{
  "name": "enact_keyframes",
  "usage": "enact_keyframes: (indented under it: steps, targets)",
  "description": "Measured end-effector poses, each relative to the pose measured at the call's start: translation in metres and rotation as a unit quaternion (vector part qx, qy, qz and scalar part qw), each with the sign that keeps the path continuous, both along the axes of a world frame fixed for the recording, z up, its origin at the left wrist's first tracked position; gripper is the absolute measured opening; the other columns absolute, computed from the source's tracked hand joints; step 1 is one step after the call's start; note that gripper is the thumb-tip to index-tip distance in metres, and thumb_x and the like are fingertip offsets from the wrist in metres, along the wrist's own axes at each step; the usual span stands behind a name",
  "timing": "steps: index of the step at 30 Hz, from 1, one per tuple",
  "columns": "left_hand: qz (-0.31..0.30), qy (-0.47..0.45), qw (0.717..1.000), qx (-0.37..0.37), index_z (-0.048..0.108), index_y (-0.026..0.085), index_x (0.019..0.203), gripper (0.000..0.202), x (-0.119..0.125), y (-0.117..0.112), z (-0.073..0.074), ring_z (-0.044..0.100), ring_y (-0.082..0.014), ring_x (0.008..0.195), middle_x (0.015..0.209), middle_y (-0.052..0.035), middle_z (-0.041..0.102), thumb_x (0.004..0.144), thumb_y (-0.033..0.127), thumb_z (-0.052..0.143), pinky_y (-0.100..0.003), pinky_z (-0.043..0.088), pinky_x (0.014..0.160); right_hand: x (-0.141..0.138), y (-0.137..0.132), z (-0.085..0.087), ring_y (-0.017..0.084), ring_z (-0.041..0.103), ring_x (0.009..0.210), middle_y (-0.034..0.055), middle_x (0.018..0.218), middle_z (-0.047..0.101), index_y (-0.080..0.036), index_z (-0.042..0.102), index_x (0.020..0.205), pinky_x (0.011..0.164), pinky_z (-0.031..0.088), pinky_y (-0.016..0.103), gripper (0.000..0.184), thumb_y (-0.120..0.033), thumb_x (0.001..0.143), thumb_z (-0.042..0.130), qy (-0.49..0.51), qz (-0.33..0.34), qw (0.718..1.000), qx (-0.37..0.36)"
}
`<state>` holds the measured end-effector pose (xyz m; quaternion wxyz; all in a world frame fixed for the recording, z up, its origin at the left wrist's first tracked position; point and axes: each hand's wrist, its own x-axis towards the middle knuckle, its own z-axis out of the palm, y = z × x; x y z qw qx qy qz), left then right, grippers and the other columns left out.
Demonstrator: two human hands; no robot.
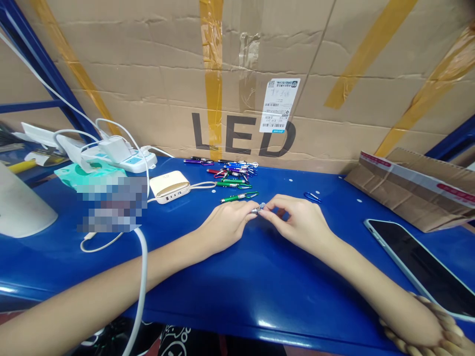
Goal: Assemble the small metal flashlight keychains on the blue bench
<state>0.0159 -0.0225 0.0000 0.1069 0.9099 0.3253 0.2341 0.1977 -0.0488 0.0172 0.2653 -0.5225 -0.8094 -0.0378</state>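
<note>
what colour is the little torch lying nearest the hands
The torch is green, clip included; the head view shows it best.

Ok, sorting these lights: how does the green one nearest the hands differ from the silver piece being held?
The green light lies flat on the table, untouched; the silver piece is pinched between the left hand and right hand. The green light is long, slim, with a clip; the silver piece shows only a short stub. Both look small and metallic.
</note>
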Motion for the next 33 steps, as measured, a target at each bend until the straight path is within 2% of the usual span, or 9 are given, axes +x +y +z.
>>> enact_keyframes:
  steps: [3, 8, 13, 17, 25, 33]
  targets:
    - [0.005, -0.001, 1.0, 0.003, 0.052, 0.019, 0.103, 0.021, 0.0, 0.001, 0.0, 0.06, -0.0189, 0.093, 0.101, -0.0054, 0.064, 0.091, 0.02, 0.035, -0.031, 0.048, 0.079, -0.001, 0.0, 0.0, 0.008, 0.057, 0.052, -0.0039, 0.069, 0.066, -0.023, 0.064, 0.069, 0.042, 0.03, 0.019, 0.022, -0.04, 0.08, 0.056, 0.007, 0.002, 1.0, -0.017]
    - [0.026, -0.013, 0.999, -0.028, 0.053, 0.021, 0.101, 0.021, 0.001, 0.001, -0.001, 0.06, -0.018, 0.094, 0.099, -0.0033, 0.064, 0.092, 0.021, 0.035, -0.029, 0.048, 0.078, 0.003, 0.002, -0.001, 0.006, 0.055, 0.049, -0.004, 0.078, 0.067, -0.024, 0.065, 0.081, 0.046, 0.036, 0.018, 0.017, -0.04, 0.079, 0.059, 0.019, 0.013, 1.0, 0.019]
    - [0.029, -0.015, 0.997, -0.067, 0.052, 0.02, 0.1, 0.02, 0.001, -0.001, 0.003, 0.061, -0.0177, 0.086, 0.092, -0.0026, 0.064, 0.091, 0.022, 0.034, -0.029, 0.047, 0.073, 0.01, 0.004, -0.001, 0.006, 0.06, 0.061, -0.002, 0.09, 0.067, -0.026, 0.065, 0.094, 0.048, 0.038, 0.017, 0.018, -0.029, 0.088, 0.048, -0.074, 0.076, 0.986, 0.125]
    - [0.025, -0.001, 0.994, -0.103, 0.054, 0.02, 0.096, 0.021, 0.001, -0.003, 0.006, 0.061, -0.0171, 0.076, 0.082, -0.001, 0.064, 0.091, 0.024, 0.035, -0.028, 0.046, 0.066, 0.015, 0.005, 0.001, 0.004, 0.056, 0.052, -0.003, 0.088, 0.068, -0.028, 0.066, 0.096, 0.047, 0.036, 0.017, 0.029, -0.02, 0.091, 0.039, -0.156, 0.105, 0.963, 0.19]
    - [0.001, 0.032, 0.994, -0.102, 0.055, 0.019, 0.098, 0.021, 0.001, -0.002, 0.0, 0.062, -0.0186, 0.08, 0.088, -0.0034, 0.066, 0.091, 0.024, 0.036, -0.03, 0.046, 0.069, 0.017, 0.006, 0.001, 0.005, 0.051, 0.049, -0.0028, 0.08, 0.067, -0.021, 0.066, 0.079, 0.045, 0.032, 0.02, 0.033, -0.012, 0.089, 0.035, -0.188, 0.168, 0.948, 0.196]
    - [-0.02, 0.055, 0.997, -0.059, 0.054, 0.019, 0.1, 0.02, 0.0, -0.008, 0.003, 0.061, -0.0191, 0.085, 0.092, -0.0045, 0.065, 0.09, 0.02, 0.037, -0.031, 0.048, 0.074, 0.018, 0.006, 0.003, 0.005, 0.052, 0.051, -0.0022, 0.079, 0.065, -0.02, 0.063, 0.077, 0.046, 0.031, 0.021, 0.031, -0.014, 0.091, 0.035, -0.181, 0.201, 0.948, 0.167]
